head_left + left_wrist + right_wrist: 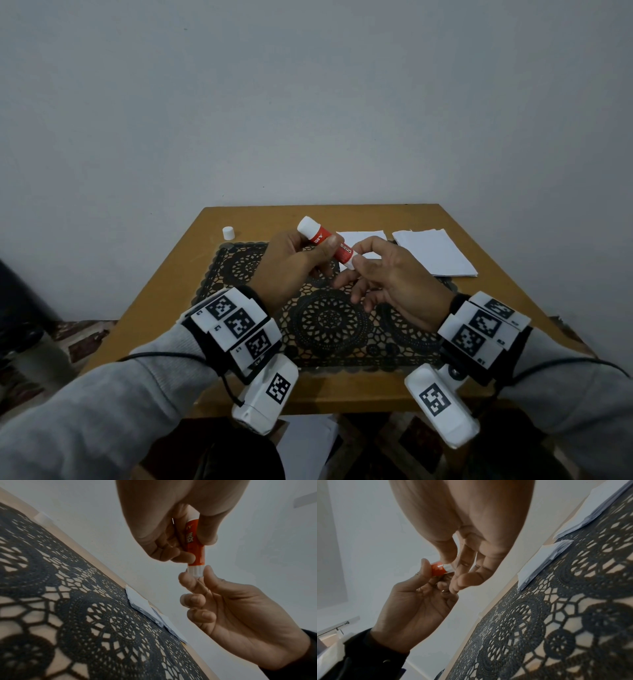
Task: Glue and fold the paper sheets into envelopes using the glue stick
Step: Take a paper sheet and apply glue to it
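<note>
Head view: both hands are raised over the middle of the desk [479, 240], above the black lace mat [329, 322]. The left hand [291, 267] is wrapped around the red barrel of the glue stick [327, 241], thumb across the label. The stick's long axis runs diagonally, white end up toward the far left, the other white end down toward the near right. The right hand [390, 274] pinches that lower end between thumb and index fingertip; its remaining fingers hang loosely curled. A small white cap [228, 233] stands on the desk at far left, well apart from both hands. 2 lots of paper lie far right: a smaller folded sheet [363, 238] just behind the hands and a paper stack [435, 251] beyond it.

Left wrist view: the left hand [171, 527] clamps the glue stick [194, 543] near vertical in frame. The ribbed white knob [196, 571] at the bottom sits between the right hand's [240, 612] thumb and index tip. The papers [147, 609] lie on the mat edge below.

Right wrist view: same pinch from the other side; the right hand [467, 524] closes on the white end of the glue stick [438, 569], the left hand [412, 601] grips the barrel.

Judgement: the right hand is on the twist end, so the coming move likely turns about the stick's long axis. Whether glue already protrudes I cannot tell.
</note>
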Motion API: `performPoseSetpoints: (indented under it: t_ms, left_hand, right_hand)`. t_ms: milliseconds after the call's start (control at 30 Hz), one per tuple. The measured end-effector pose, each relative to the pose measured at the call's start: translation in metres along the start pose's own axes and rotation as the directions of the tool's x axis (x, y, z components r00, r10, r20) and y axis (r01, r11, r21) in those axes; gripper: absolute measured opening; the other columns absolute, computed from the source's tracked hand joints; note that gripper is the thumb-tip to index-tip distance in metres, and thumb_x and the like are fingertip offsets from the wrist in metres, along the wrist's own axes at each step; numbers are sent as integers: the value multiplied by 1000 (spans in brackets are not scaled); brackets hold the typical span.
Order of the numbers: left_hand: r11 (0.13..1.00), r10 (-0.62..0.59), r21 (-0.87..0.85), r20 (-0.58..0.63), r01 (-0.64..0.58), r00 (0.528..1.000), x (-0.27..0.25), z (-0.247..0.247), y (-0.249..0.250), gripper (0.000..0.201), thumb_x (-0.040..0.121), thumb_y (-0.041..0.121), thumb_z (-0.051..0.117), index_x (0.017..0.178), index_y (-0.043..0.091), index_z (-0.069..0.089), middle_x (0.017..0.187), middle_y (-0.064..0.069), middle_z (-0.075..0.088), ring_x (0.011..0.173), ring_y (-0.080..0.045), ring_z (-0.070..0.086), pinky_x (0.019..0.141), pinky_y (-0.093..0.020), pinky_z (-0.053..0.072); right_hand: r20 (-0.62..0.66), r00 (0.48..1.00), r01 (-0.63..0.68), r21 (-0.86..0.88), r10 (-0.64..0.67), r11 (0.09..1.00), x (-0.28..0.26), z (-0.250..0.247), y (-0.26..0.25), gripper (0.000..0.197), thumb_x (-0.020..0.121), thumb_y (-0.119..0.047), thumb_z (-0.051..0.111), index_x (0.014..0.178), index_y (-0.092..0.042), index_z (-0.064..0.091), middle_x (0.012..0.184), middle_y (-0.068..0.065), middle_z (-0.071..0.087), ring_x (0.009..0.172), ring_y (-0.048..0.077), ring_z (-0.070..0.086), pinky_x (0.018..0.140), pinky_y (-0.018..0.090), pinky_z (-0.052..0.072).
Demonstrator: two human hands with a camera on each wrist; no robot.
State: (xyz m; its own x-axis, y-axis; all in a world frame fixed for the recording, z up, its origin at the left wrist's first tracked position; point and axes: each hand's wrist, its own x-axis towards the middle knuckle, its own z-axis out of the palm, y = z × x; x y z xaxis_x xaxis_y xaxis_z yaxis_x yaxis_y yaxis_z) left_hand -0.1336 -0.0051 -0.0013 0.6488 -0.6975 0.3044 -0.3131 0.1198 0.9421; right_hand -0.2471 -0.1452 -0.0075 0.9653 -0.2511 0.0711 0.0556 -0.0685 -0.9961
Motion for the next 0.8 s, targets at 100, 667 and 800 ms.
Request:
performPoseSetpoints:
  t_ms: [100, 667, 800]
  left_hand:
    - [1000, 3, -13, 7, -3, 1000, 0, 0, 0, 39, 84, 33, 62, 101, -2, 67, 90, -22, 69, 61, -16, 58, 58, -26, 46]
    - [998, 19, 52, 53, -22, 998, 28, 10, 8, 29, 90, 25, 62, 94, -3, 69, 72, 1, 70, 60, -9, 58, 56, -18, 45]
    - [981, 18, 187, 148, -46, 989, 53, 20, 12, 31, 89, 32, 63, 107, 6, 67, 90, -4, 70, 68, -9, 62, 64, -24, 51]
  right_hand:
    - [-25, 1000, -4, 13, 4, 1000, 1, 0, 2, 22, 98, -22, 51, 112, -4, 51, 93, 18, 72, 61, 20, 61, 49, 28, 48]
    - [-119, 981, 135, -133, -151, 982, 7, -16, -3, 30, 91, -16, 64, 119, -9, 58, 96, 20, 70, 63, 21, 61, 51, 33, 50]
    - [-228, 957, 145, -168, -182, 975, 15, -33, -7, 18, 95, -18, 60, 106, -4, 63, 83, 12, 67, 61, 20, 57, 51, 32, 48]
